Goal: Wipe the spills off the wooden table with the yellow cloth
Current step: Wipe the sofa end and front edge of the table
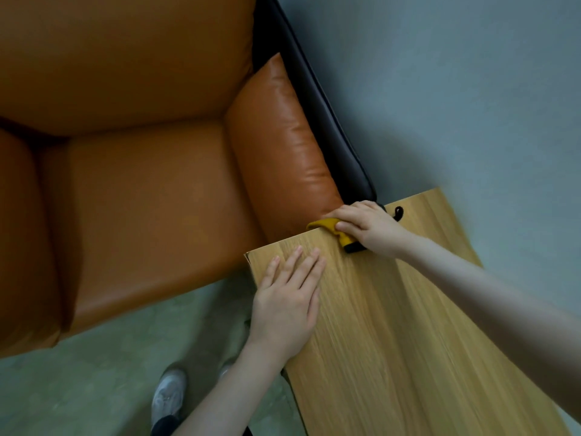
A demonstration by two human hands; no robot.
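Observation:
The wooden table [393,325] runs from the lower right up toward the sofa. At its far edge lies the yellow cloth [330,226], bunched and partly hanging over the rim. My right hand [367,228] grips the cloth from above, thumb curled round it, and hides most of it. A dark strip shows under the cloth's near end. My left hand [289,303] rests flat on the table's left corner, fingers straight and spread. No spill is visible on the wood.
An orange leather sofa [141,184] with a black outer side [317,105] stands against the table's far edge. A small black loop [398,212] lies on the table behind my right hand. Grey-green floor and my white shoe [168,398] are below left.

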